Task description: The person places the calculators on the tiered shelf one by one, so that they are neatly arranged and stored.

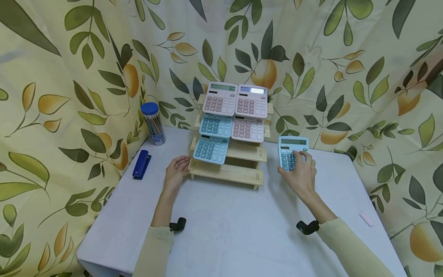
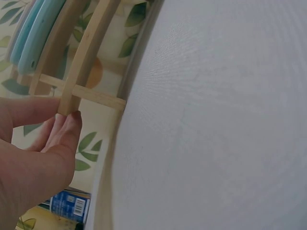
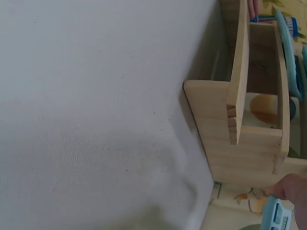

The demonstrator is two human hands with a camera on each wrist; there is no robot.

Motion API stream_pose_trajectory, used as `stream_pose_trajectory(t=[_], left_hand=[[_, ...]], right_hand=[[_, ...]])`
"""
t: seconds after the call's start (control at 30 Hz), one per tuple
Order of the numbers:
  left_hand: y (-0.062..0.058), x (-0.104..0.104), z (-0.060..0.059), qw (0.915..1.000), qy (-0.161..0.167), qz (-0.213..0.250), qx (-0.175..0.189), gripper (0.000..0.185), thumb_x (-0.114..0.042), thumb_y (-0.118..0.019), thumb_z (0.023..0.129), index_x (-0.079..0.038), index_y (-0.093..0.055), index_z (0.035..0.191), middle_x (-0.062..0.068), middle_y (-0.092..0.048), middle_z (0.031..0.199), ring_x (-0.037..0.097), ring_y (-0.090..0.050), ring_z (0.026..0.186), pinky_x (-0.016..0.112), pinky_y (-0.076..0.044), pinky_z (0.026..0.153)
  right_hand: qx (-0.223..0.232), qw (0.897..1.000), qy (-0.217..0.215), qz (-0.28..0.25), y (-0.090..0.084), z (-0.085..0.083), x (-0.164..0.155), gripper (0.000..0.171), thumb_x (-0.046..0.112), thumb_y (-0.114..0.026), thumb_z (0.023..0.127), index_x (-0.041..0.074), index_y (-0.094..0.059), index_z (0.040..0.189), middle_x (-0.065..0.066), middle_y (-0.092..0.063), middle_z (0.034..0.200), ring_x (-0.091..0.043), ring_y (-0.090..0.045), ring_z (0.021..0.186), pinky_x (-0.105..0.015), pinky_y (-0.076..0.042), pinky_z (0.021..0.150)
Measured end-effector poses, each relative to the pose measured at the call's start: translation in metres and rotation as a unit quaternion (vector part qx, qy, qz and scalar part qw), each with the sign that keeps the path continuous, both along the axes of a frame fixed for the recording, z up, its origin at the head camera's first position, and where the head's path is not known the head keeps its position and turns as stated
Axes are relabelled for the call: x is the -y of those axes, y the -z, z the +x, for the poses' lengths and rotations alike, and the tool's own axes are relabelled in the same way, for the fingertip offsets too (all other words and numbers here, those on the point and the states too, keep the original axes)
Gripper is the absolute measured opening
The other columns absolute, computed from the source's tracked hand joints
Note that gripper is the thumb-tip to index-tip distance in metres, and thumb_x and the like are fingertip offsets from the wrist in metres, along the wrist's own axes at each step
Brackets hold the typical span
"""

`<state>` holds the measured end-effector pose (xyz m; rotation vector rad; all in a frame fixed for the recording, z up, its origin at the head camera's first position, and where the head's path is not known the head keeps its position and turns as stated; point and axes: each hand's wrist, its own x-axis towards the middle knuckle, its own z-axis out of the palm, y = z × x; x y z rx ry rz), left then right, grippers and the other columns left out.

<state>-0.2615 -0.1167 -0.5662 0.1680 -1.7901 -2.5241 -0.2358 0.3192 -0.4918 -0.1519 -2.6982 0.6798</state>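
Pale yellow-green sleeves (image 1: 155, 250) come in from the bottom edge of the head view, each with a black wrist mount, and reach across the white table (image 1: 225, 238) toward the wooden display rack (image 1: 238, 169), which stands at the far middle of the table against the leaf-and-fruit curtain (image 1: 363, 57).

At the rack's left front corner lies the left hand (image 1: 176, 171), fingers loosely extended and only slightly bent, their tips against the lower wooden frame. The left wrist view shows the fingertips (image 2: 67, 127) touching the end of a slat, with nothing clasped between them.

Right of the rack, the right hand (image 1: 301, 173) grips a light blue calculator (image 1: 290, 152), tilted up with its display toward the person; the fingers curl around its right edge and over part of the keypad. From the right wrist, only a corner of that calculator (image 3: 273, 215) and a fingertip show beside the rack's side panel.

Five more calculators sit on the rack: two pink ones (image 1: 235, 100) side by side on the top tier, a blue (image 1: 215, 125) and a pink (image 1: 247, 129) beneath them, and one blue (image 1: 211, 149) on the left below that. The tier space right of this last one is bare wood.

Left of the rack stand a blue-lidded tub of pencils (image 1: 153, 123) and, nearer the person, a blue stapler (image 1: 142, 164). A small pink eraser (image 1: 366, 219) lies well to the rack's right, near the table edge.
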Motion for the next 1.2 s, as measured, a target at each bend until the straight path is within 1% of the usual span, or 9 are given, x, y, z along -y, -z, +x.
stream_pose_trajectory(t=[0.13,0.37,0.67,0.77,0.97,1.2], left_hand=[[0.0,0.0,0.0,1.0,-0.002,0.003,-0.002,0.065,0.031,-0.052,0.084,0.009,-0.046,0.144,0.027,-0.053,0.146,0.035,-0.052,0.14,0.027,-0.049,0.113],[-0.002,0.0,0.0,1.0,-0.002,0.007,0.003,0.065,0.031,-0.052,0.084,0.008,-0.045,0.144,0.027,-0.053,0.146,0.035,-0.052,0.141,0.028,-0.048,0.113],[-0.001,-0.001,0.0,1.0,-0.003,0.005,0.002,0.064,0.031,-0.052,0.085,0.008,-0.045,0.144,0.026,-0.053,0.147,0.034,-0.052,0.141,0.027,-0.048,0.113],[-0.001,-0.001,0.0,1.0,-0.003,0.006,0.002,0.064,0.031,-0.052,0.085,0.008,-0.045,0.145,0.026,-0.053,0.147,0.034,-0.051,0.141,0.027,-0.048,0.113],[-0.001,0.0,0.001,1.0,-0.002,0.004,0.002,0.064,0.03,-0.052,0.085,0.008,-0.045,0.145,0.026,-0.053,0.146,0.035,-0.051,0.141,0.029,-0.047,0.114],[0.002,0.0,0.0,1.0,-0.002,0.007,0.001,0.064,0.03,-0.052,0.085,0.008,-0.046,0.144,0.026,-0.054,0.146,0.034,-0.052,0.14,0.028,-0.048,0.113]], right_hand=[[-0.003,1.0,-0.002,-0.003,-0.003,0.005,0.002,0.086,0.029,-0.086,0.083,-0.002,-0.045,0.152,-0.028,-0.03,0.157,-0.048,-0.037,0.126,-0.06,-0.041,0.09],[-0.022,1.0,-0.011,-0.003,-0.007,0.015,0.006,0.082,0.027,-0.087,0.082,-0.003,-0.049,0.149,-0.028,-0.033,0.155,-0.047,-0.039,0.126,-0.06,-0.041,0.09],[-0.041,0.999,-0.019,0.005,-0.015,0.026,0.012,0.082,0.026,-0.089,0.08,-0.003,-0.051,0.147,-0.027,-0.036,0.154,-0.048,-0.04,0.127,-0.063,-0.044,0.091],[-0.041,0.999,-0.021,0.003,-0.017,0.03,0.015,0.082,0.026,-0.089,0.08,-0.003,-0.051,0.147,-0.027,-0.036,0.154,-0.048,-0.039,0.129,-0.065,-0.044,0.093],[-0.043,0.999,-0.03,0.003,-0.02,0.038,0.022,0.08,0.024,-0.09,0.079,-0.002,-0.053,0.145,-0.027,-0.036,0.154,-0.05,-0.038,0.132,-0.069,-0.041,0.098],[-0.042,0.998,-0.04,0.001,-0.022,0.045,0.029,0.08,0.024,-0.09,0.079,-0.001,-0.053,0.145,-0.026,-0.037,0.153,-0.051,-0.039,0.132,-0.071,-0.04,0.101]])
